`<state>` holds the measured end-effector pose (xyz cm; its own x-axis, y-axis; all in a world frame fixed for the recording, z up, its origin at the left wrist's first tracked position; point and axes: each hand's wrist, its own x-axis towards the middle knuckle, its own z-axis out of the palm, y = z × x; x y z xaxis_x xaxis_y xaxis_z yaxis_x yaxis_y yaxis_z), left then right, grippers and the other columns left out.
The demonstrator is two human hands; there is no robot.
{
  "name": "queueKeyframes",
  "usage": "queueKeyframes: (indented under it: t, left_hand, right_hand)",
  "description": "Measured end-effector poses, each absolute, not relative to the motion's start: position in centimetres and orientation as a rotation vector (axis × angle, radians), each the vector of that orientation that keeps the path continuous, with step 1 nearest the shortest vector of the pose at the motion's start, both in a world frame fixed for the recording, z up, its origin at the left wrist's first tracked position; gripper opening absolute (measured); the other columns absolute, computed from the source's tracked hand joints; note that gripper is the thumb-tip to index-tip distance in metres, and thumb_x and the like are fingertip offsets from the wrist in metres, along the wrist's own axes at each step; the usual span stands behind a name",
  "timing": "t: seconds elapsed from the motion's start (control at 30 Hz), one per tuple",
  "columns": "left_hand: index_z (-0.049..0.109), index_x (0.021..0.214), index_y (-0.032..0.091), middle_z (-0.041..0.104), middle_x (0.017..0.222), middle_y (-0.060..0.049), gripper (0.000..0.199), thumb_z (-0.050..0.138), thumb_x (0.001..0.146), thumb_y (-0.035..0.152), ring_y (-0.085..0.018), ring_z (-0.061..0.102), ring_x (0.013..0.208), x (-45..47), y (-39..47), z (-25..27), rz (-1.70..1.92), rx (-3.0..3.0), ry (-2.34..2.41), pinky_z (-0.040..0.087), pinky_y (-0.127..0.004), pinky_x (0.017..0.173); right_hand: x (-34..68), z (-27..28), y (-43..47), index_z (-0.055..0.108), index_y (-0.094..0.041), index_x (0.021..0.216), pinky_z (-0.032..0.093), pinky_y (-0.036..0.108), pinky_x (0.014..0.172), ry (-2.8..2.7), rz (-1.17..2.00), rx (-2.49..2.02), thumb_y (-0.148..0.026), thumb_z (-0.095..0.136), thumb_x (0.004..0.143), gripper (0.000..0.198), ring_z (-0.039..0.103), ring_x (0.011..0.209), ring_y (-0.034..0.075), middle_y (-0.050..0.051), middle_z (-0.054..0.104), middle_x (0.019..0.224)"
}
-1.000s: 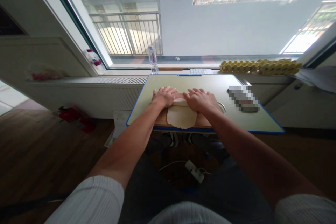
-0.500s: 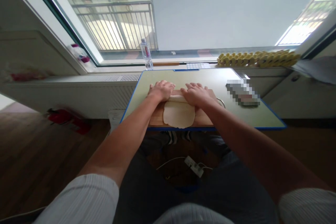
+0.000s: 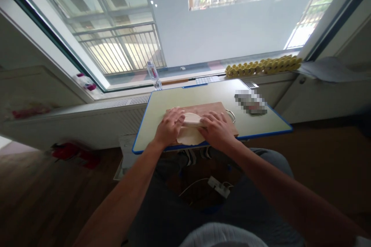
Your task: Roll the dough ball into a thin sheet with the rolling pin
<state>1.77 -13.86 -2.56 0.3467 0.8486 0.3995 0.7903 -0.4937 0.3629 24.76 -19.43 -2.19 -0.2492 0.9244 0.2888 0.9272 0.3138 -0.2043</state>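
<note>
A flat sheet of pale dough (image 3: 189,136) lies on a wooden cutting board (image 3: 210,108), its near end by the table's front edge. Across the dough rests a light rolling pin (image 3: 191,123), and more dough shows beyond it. My left hand (image 3: 170,126) is closed over the pin's left end, thumb along its inner side. Over the right end is my right hand (image 3: 216,128), fingers curled. Both ends of the pin are hidden under the hands.
The board's metal handle (image 3: 231,115) sticks out at right on the blue-edged table (image 3: 156,108). A pixelated flat object (image 3: 251,102) lies farther right. Behind stand a plastic bottle (image 3: 154,75) and a yellow honeycomb-like strip (image 3: 262,66). A power strip (image 3: 218,187) lies on the floor.
Both hands have drawn the rolling pin back toward me over the dough, baring the far part of the board and dough. The camera view has shifted and tilted.
</note>
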Motion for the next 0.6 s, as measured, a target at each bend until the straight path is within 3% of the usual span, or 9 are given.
queueKeyframes:
  t: [0.1,0.2,0.27,0.43,0.6]
  left_hand:
    - [0.065,0.148,0.02,0.057,0.163,-0.009,0.057,0.028,0.112,0.045,-0.024,0.044,0.156,4.0,-12.7,-2.6,0.632,2.521,1.602,0.028,-0.048,0.134]
    - [0.056,0.158,0.029,0.047,0.17,-0.005,0.059,0.027,0.112,0.051,-0.032,0.033,0.162,5.9,-11.3,-2.5,0.422,2.518,1.785,0.015,-0.066,0.133]
    - [0.049,0.163,0.034,0.042,0.173,-0.003,0.061,0.025,0.111,0.054,-0.033,0.03,0.163,6.7,-10.0,-2.2,0.357,2.498,1.854,0.013,-0.07,0.132]
    - [0.042,0.166,0.036,0.034,0.178,-0.002,0.065,0.021,0.109,0.058,-0.031,0.028,0.163,7.9,-5.6,-1.3,0.187,2.406,1.836,0.015,-0.07,0.131]
    - [0.047,0.162,0.039,0.037,0.176,-0.004,0.061,0.023,0.108,0.056,-0.036,0.034,0.157,8.5,-2.5,-0.9,0.137,2.413,1.797,0.02,-0.078,0.125]
  right_hand:
    - [26.7,-2.0,-18.4,0.071,-0.026,0.133,0.031,0.054,0.123,-2.282,-0.069,-1.689,-0.049,0.05,0.109,0.04,0.044,0.148,0.032,0.009,0.062,0.155]
    - [27.4,-2.4,-17.0,0.058,-0.026,0.154,0.027,0.06,0.123,-2.265,-0.141,-1.774,-0.059,0.037,0.111,0.058,0.038,0.153,0.035,0.009,0.051,0.166]
    - [27.3,-2.8,-15.6,0.05,-0.023,0.16,0.027,0.062,0.123,-2.212,-0.178,-1.822,-0.06,0.027,0.113,0.065,0.039,0.152,0.035,0.011,0.049,0.167]
    - [27.4,-3.0,-11.4,0.067,-0.021,0.141,0.033,0.061,0.117,-2.18,-0.152,-1.887,-0.059,0.019,0.112,0.068,0.047,0.142,0.037,0.015,0.061,0.153]
    - [27.8,-2.3,-8.4,0.064,-0.02,0.145,0.032,0.064,0.119,-2.137,-0.019,-1.984,-0.06,0.026,0.109,0.066,0.044,0.145,0.039,0.015,0.057,0.158]
